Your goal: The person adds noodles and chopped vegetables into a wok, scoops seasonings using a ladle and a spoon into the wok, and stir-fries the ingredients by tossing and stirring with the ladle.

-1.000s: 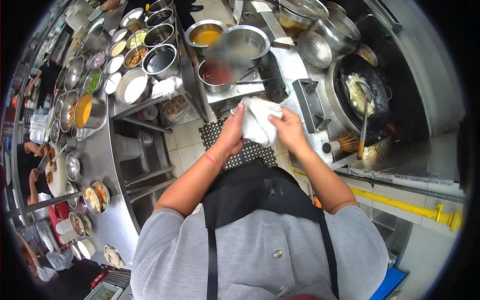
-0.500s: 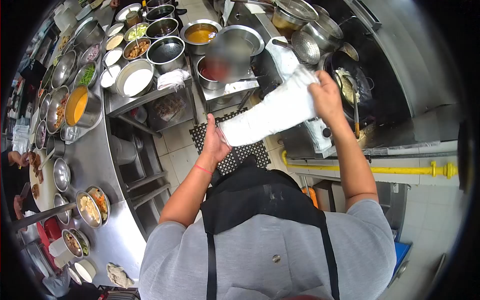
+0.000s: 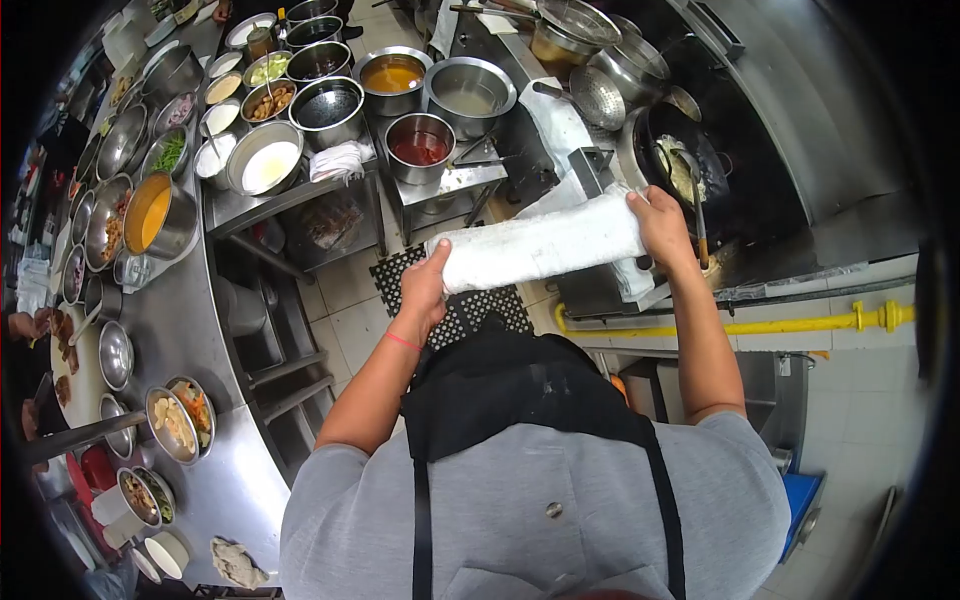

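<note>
A white cloth (image 3: 540, 243), folded into a long flat strip, is stretched between my two hands in front of the black apron. My left hand (image 3: 424, 290), with a red band at the wrist, grips the cloth's left end, thumb on top. At the right end, my right hand (image 3: 662, 228) pinches the cloth with the thumb on top. The right hand is near the wok (image 3: 665, 150), which holds pale food and a ladle (image 3: 700, 215).
Pots of red sauce (image 3: 420, 148) and orange liquid (image 3: 394, 80) stand ahead. Bowls of food fill the steel counter (image 3: 215, 470) at left. A yellow pipe (image 3: 780, 326) runs along the right. At far left, a co-worker's hand (image 3: 25, 325) is by a cutting board (image 3: 85, 372).
The bunched cloth has been opened out into a long strip. My right hand moved right, then slightly down; my left hand moved left. The cloth now lies more level.
</note>
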### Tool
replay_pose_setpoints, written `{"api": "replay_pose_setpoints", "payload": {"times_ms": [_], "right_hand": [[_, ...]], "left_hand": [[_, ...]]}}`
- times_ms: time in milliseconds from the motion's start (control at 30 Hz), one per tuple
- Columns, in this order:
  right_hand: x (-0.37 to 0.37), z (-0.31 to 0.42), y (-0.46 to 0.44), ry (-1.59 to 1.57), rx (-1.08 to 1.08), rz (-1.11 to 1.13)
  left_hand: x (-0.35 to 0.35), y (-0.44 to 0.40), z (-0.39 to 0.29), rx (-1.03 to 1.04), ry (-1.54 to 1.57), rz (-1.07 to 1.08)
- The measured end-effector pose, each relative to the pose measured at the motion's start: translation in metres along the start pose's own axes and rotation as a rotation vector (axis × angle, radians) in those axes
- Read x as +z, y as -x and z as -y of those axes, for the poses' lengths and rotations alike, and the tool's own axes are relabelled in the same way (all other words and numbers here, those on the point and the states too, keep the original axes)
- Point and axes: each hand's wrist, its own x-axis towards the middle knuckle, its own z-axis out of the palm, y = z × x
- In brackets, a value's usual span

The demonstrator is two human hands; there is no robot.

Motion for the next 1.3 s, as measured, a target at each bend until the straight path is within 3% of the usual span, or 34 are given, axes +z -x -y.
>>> {"api": "replay_pose_setpoints", "payload": {"times_ms": [133,200,233,333,367,467,533,567,600,667,700,733,800,933,1000,1033,1100,1133,1167,1267,1300], "right_hand": [[0.002,-0.008,0.009,-0.377,0.086,0.042],[0.011,-0.005,0.014,-0.459,0.133,0.053],[0.016,-0.010,0.013,-0.439,0.114,0.041],[0.021,-0.018,0.011,-0.375,0.100,0.039],[0.022,-0.019,0.009,-0.234,0.019,0.022],[0.032,-0.006,0.016,0.127,-0.156,-0.039],[0.063,0.005,0.024,0.203,-0.243,0.034],[0.074,0.012,0.027,0.138,-0.227,0.228],[0.079,0.038,0.040,-0.213,0.113,0.383],[0.081,-0.004,0.021,-0.045,-0.173,-0.081],[0.074,-0.042,0.006,0.031,-0.027,-0.109],[0.066,-0.042,0.008,0.027,-0.018,-0.148],[0.052,-0.043,0.031,-1.296,0.652,0.552],[0.053,-0.073,0.022,-0.540,0.343,0.271],[0.051,-0.085,0.009,-0.366,0.187,0.248],[0.055,-0.099,0.001,-0.428,0.126,0.212],[0.048,-0.096,-0.011,-0.457,0.142,0.182],[0.049,-0.103,-0.018,-0.502,0.157,0.190],[0.044,-0.102,-0.024,-0.735,0.205,0.372],[-0.016,-0.099,-0.056,-1.052,0.294,0.459],[-0.045,-0.104,-0.071,-0.800,0.205,0.381]], "left_hand": [[0.004,0.018,-0.007,0.111,0.032,-0.098],[-0.007,0.020,-0.013,-0.182,0.329,0.253],[-0.010,0.019,-0.012,-0.187,0.325,0.243],[-0.015,0.010,0.009,-0.537,0.530,0.786],[-0.007,0.000,0.017,-0.484,0.344,0.566],[0.033,0.000,0.010,-0.330,0.124,0.392],[0.058,0.004,0.005,-0.292,0.098,0.441],[0.071,0.012,-0.001,-0.304,0.166,0.476],[0.081,0.017,-0.007,-0.316,0.228,0.510],[0.091,0.027,-0.014,-0.347,0.209,0.513],[0.094,0.028,-0.012,-0.341,0.166,0.523],[0.096,0.026,-0.008,-0.338,0.124,0.540],[0.097,0.007,0.003,-0.369,-0.028,0.458],[0.103,-0.032,0.043,-0.320,-0.335,0.322],[0.124,-0.048,0.055,-0.246,-0.588,0.318],[0.134,-0.054,0.059,-0.242,-0.603,0.325],[0.160,-0.067,0.065,-0.386,-0.261,0.398],[0.171,-0.070,0.071,-0.344,-0.292,0.440],[0.175,-0.091,0.084,-0.374,-0.333,0.462],[0.236,-0.099,0.072,-0.428,-0.350,0.552],[0.249,-0.106,0.073,-0.460,-0.231,0.658]]}}
